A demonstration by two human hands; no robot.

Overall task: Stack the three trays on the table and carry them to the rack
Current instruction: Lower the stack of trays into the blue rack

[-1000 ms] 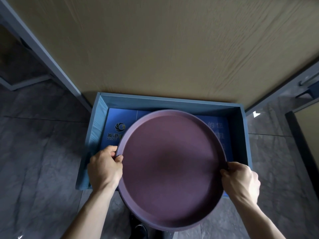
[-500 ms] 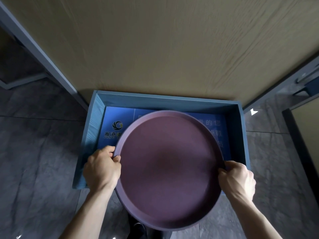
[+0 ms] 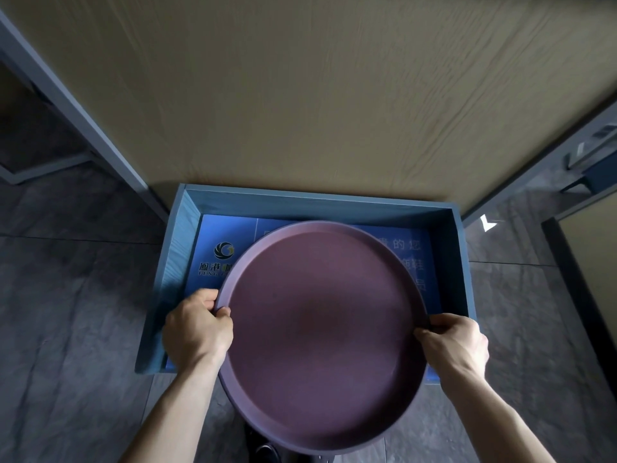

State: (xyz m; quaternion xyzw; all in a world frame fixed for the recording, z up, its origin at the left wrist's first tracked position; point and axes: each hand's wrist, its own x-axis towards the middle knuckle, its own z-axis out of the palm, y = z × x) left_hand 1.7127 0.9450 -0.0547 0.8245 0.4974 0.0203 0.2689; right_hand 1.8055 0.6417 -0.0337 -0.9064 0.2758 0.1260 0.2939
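Note:
A round purple tray [image 3: 320, 332] fills the middle of the head view, held level above a blue open-topped shelf [image 3: 187, 235] of the rack. My left hand [image 3: 197, 332] grips the tray's left rim, thumb on top. On the right rim my right hand [image 3: 454, 345] is closed the same way. Whether more trays sit beneath the top one is hidden. The tray's far half hangs over the shelf; its near half overhangs the floor.
A blue sheet [image 3: 230, 235] with a logo and white characters lines the shelf bottom. A tan wood-grain panel [image 3: 300, 95] with grey edges rises behind it. Dark grey floor tiles [image 3: 66, 329] lie on both sides. A dark shoe [image 3: 267, 454] shows below the tray.
The tray and both hands have shifted slightly forward over the blue shelf. Both grips are unchanged.

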